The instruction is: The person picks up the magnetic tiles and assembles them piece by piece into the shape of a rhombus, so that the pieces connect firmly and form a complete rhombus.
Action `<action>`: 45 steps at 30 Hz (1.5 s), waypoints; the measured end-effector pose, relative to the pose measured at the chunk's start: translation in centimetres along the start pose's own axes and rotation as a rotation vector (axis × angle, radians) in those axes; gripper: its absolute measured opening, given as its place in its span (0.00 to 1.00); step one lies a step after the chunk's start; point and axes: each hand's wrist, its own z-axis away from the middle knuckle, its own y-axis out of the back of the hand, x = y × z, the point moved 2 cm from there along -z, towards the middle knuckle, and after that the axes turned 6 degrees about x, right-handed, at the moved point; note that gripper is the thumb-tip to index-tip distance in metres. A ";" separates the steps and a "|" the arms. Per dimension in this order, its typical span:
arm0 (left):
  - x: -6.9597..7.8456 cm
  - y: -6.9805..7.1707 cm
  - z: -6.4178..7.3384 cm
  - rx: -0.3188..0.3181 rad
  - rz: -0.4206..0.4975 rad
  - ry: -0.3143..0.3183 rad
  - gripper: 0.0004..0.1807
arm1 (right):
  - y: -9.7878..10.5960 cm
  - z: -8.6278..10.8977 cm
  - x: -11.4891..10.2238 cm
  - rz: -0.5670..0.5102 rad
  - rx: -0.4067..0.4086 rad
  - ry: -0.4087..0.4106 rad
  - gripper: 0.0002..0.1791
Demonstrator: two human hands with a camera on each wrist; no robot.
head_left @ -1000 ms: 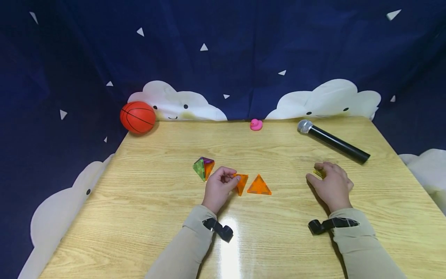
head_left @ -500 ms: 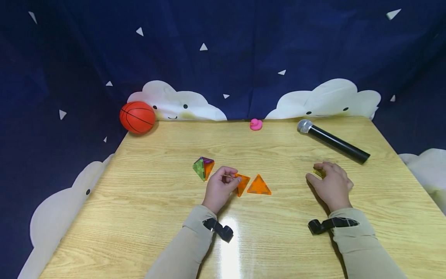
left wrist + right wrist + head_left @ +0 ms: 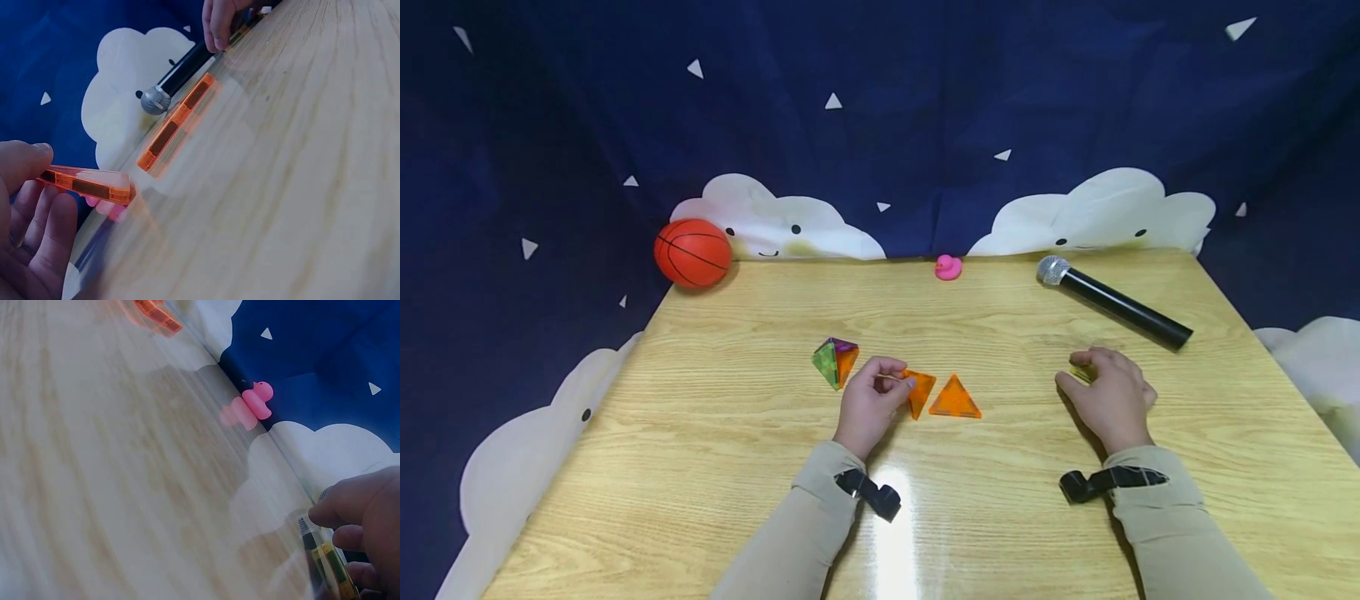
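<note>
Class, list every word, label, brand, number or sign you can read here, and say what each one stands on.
None. No word, label, brand, number or sign can be read in any view, including on the orange tiles, red ball, pink duck and microphone. The backdrop shows only pictures: clouds with faces and white triangles.

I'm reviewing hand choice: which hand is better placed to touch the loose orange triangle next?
Probably the left: the left hand pinches a second orange triangle close beside the loose orange triangle. The right hand is farther away, its fingers curled around a yellow piece.
</note>
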 end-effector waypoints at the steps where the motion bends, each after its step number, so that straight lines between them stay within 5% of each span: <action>1: 0.0 0.0 0.0 0.001 0.001 0.000 0.15 | 0.0 0.0 0.0 -0.002 0.001 0.000 0.20; 17: 0.3 -0.3 0.2 -0.066 0.010 0.015 0.15 | 0.1 0.0 -0.1 -0.001 -0.004 -0.007 0.19; 27: 3.5 0.0 1.4 -0.096 -0.011 -0.044 0.16 | 0.0 0.1 -0.2 -0.038 0.031 0.008 0.16; 34: 0.5 -0.5 0.5 -0.138 -0.143 -0.064 0.16 | -0.2 0.1 -0.1 -0.094 0.017 0.076 0.17; 40: 0.6 -0.7 0.7 -0.149 -0.278 -0.084 0.11 | -0.3 0.1 -0.4 -0.117 -0.015 0.112 0.21; 45: 0.7 -0.8 0.6 -0.135 -0.339 -0.096 0.08 | -0.1 0.1 -0.5 -0.042 -0.003 0.032 0.30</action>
